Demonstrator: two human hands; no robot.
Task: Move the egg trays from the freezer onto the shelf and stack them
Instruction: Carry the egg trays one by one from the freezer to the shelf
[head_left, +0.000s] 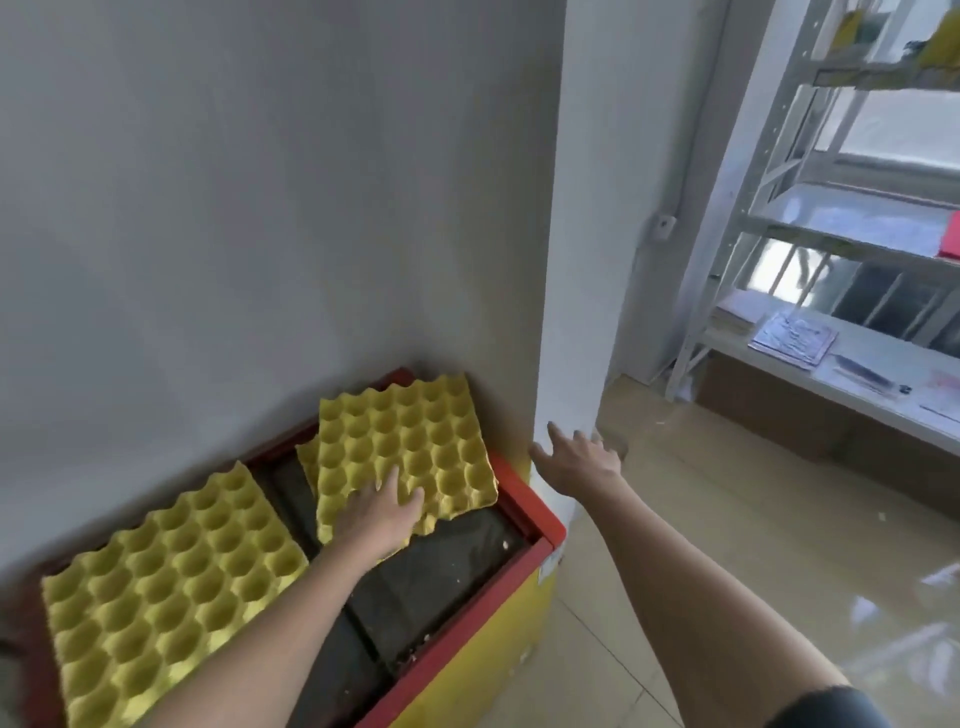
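Yellow pulp egg tray lies on the freezer at its far right end, under your left hand, fingers spread flat on its near edge, not yet gripping. Your right hand hovers open and empty just beyond the tray's right side.

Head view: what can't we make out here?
- Count in the far tray stack: an edge peeks out at its left, the rest is covered.
- Left hand grip: fingers lie on top, thumb hidden.
- Near tray: frame edge crops its corner.
- Shelf contents: blurred, overexposed.
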